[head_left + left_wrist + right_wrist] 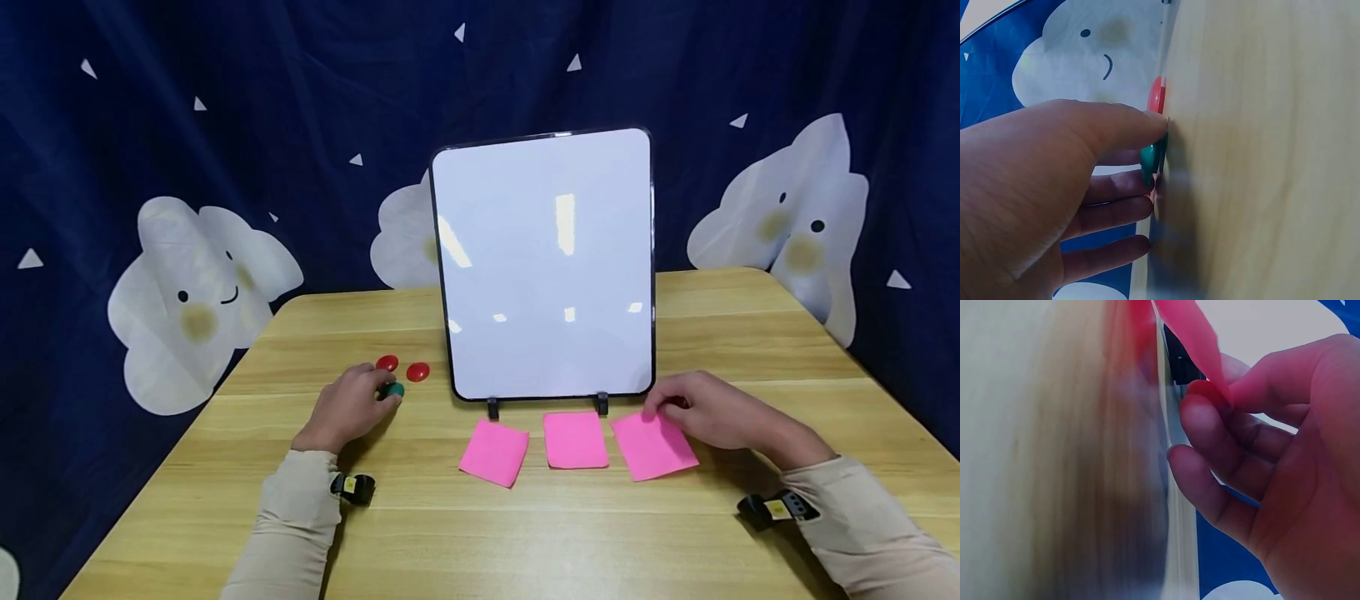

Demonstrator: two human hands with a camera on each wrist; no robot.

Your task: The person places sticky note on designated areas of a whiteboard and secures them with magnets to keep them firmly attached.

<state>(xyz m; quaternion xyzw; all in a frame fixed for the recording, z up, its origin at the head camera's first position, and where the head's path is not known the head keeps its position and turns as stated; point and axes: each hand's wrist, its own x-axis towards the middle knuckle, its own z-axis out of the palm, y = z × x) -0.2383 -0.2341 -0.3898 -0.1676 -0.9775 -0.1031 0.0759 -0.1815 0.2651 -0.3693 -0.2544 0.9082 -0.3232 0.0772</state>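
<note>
My left hand is at the left of the table, its thumb and fingertips pinching a round green magnet. In the left wrist view the green magnet sits between thumb and fingers, close to the tabletop. Two round red magnets lie just beyond it, one by the fingertips and another red magnet to its right. On the other side my right hand pinches the top edge of the rightmost pink sticky note. That note bends up from the table in the right wrist view.
A whiteboard stands upright on small black feet at the table's middle. Before it lie two more pink sticky notes, the left note and the middle note. Behind the wooden table hangs a dark blue cloud-patterned curtain.
</note>
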